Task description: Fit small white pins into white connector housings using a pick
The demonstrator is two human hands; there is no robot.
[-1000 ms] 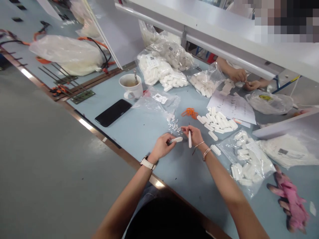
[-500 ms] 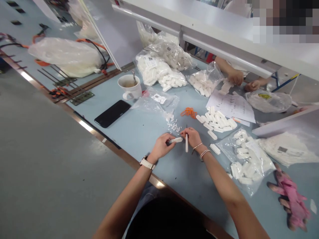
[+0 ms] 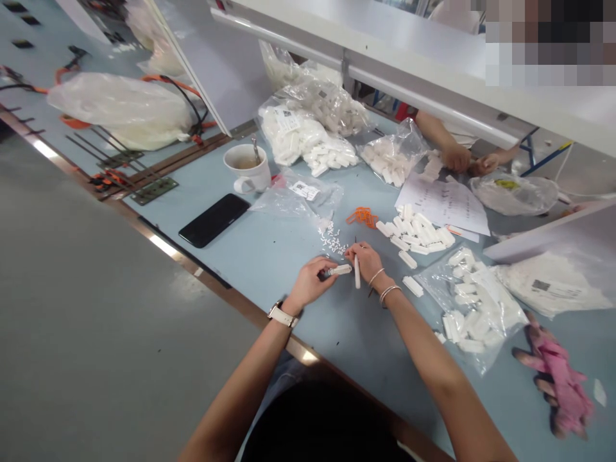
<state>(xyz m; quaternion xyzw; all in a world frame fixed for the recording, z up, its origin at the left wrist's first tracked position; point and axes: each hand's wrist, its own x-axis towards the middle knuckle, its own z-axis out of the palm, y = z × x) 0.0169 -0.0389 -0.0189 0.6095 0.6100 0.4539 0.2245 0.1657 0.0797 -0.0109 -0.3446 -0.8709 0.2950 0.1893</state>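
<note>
My left hand (image 3: 312, 280) is closed on a white plastic connector block (image 3: 342, 270), whose one end sticks out past the fingertips toward the right. Close beside it, my right hand (image 3: 366, 262) grips a slim tool with a white handle (image 3: 357, 272); its thin dark tip points up and away. Whether the right fingertips also pinch a small piece is too small to tell. Just beyond both hands lies a scatter of tiny white pins (image 3: 331, 239). Orange clips (image 3: 362, 217) lie in a small heap behind the right hand, and loose white connector blocks (image 3: 418, 230) are piled to its right.
A black phone (image 3: 214, 220) and a mug with a spoon (image 3: 248, 167) stand left. Filled plastic bags (image 3: 308, 138) line the back; another open bag (image 3: 474, 301) and pink gloves (image 3: 558, 378) lie right. Across the bench, a co-worker's hands (image 3: 469, 159) are beside paper sheets (image 3: 443, 202).
My right hand has shifted slightly up and left with the tool, nearer the pins. The left hand keeps its hold on the block. The whole view has moved a little.
</note>
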